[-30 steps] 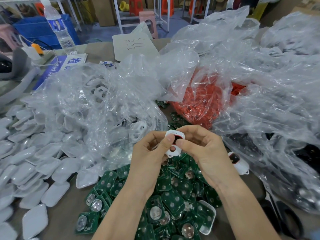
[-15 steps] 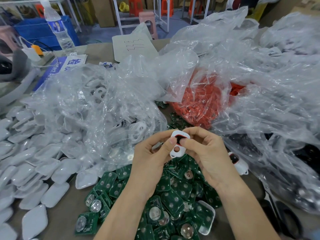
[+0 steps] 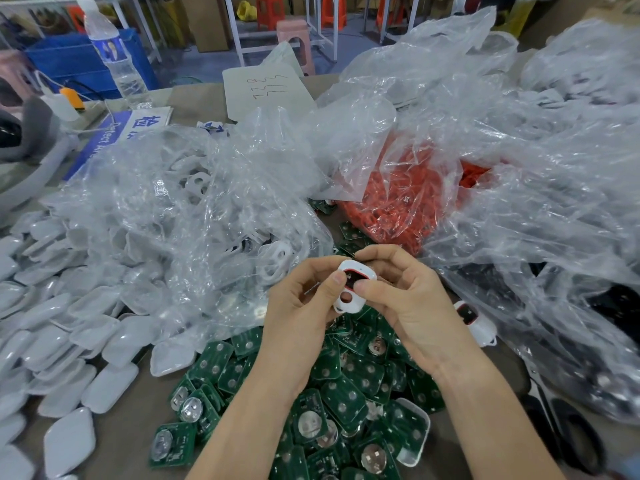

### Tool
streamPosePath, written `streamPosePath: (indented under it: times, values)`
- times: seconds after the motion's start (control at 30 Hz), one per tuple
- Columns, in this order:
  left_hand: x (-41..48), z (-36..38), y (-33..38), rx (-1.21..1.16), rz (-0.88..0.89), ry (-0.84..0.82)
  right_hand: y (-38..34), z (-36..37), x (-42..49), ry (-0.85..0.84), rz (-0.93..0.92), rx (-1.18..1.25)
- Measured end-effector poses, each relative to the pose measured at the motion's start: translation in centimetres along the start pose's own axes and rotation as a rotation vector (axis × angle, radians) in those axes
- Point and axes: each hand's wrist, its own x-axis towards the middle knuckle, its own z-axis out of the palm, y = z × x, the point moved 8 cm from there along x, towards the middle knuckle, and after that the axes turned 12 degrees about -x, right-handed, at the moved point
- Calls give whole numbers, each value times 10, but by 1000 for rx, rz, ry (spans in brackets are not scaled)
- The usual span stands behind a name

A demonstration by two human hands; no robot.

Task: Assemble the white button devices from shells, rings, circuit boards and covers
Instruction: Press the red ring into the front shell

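Both hands are raised over the near middle of the bench (image 3: 130, 441), just above the heap of green circuit boards (image 3: 346, 386), so the next part is right underneath. The left hand (image 3: 301, 306) and right hand (image 3: 405, 299) both grip one white shell (image 3: 353, 289), its open face turned toward the person. Their fingers curl behind it and both thumbs press at the rim of the red ring (image 3: 356, 271) inside it, probably to bed it level. The ring-fitting step looks nearly done, and a board would come next.

Parts are grouped by kind around the workspace. White covers (image 3: 52, 341) are spread along the left edge. A clear bag of shells (image 3: 190, 220) slumps at the middle left, and a bag of red rings (image 3: 408, 202) lies behind the hands. A second ringed shell (image 3: 474, 320) lies toward the right edge beside more plastic bags (image 3: 536, 202).

At the far left corner are a water bottle (image 3: 114, 53) and a blue sign (image 3: 121, 133), with a scribbled sheet (image 3: 266, 88) at the far edge. Beyond the bench are a pink stool (image 3: 298, 36) and a blue crate (image 3: 69, 57) on a workshop floor.
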Motion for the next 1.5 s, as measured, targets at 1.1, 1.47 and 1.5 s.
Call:
streamPosePath:
  times: [1.1,1.47,1.5]
  values:
    - [0,-3,-7,-251,-47,79,-27,-9,-15,353,-336,-421]
    - [-2,4,-13,-256,-206,-12,6,-6,-1,110,29,12]
    - [-1,4,-12,-246,-203,-9,5,-5,-1,93,34,26]
